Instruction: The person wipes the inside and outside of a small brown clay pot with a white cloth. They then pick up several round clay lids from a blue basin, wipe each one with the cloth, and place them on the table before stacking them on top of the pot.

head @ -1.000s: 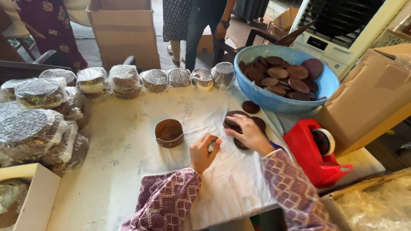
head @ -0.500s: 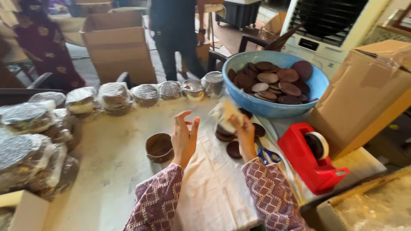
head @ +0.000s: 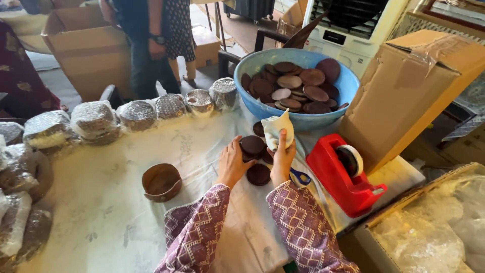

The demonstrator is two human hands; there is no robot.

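So here's where we're at. Our left hand [head: 233, 164] is spread fairly wide, fingers resting on a small stack of brown discs [head: 252, 146] sitting on the table [head: 116, 212] near centre frame. Our right hand [head: 282, 154] is pinched around a crumpled bit of white wrap [head: 278, 129], held up just above the stack. One more loose disc [head: 258, 174] lies flat just at 6 o'clock from the stack, between our wrists.

Progress-wise, we'd guess we're somewhere in the middle. Done pile: a row of plastic-wrapped bundles [head: 136, 114] runs along the far edge from 9 to 12 o'clock, with more piled at the far left [head: 20, 167]. Left to do: the blue tub [head: 333, 114] at 1 o'clock is full of unwrapped discs, so plenty to go by the look of it.

Other bits: a red tape dispenser [head: 346, 177] at 3 o'clock, blue-handled scissors [head: 300, 177] peeking out just beside our right wrist, an empty brown bowl-shaped piece [head: 161, 182] at 9 o'clock, and a cardboard box [head: 404, 91] behind the dispenser. Other people stand beyond the table.
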